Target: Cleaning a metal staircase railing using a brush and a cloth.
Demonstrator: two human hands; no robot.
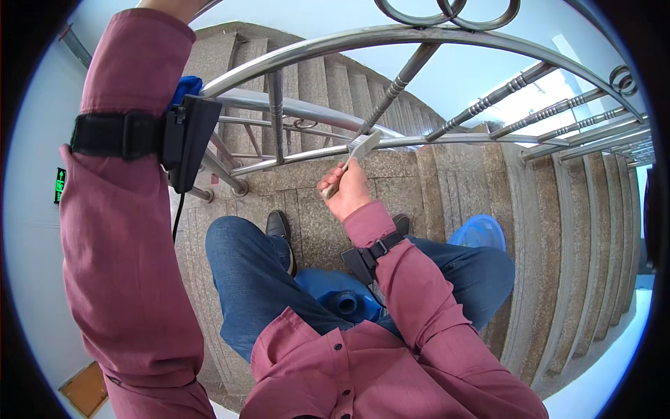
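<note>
My right hand (347, 190) is closed around the pale handle of a scrub brush (363, 144). The bristles meet the metal railing (317, 153) where a baluster joins its lower bar. My left arm reaches up past the railing's left end. Only the wrist side of my left hand (173, 5) shows at the top edge; its fingers are out of the picture. A bunched blue thing, perhaps a cloth (187, 88), lies by the rail, partly behind the black device on my left forearm.
Between my legs stands a blue plastic jug (347, 303) with an uncapped mouth. A blue basin (480, 232) sits by my right knee. Stone stairs (551, 237) lie to the right, and more steps (307, 87) run beyond the railing. A white wall (38, 244) is at the left.
</note>
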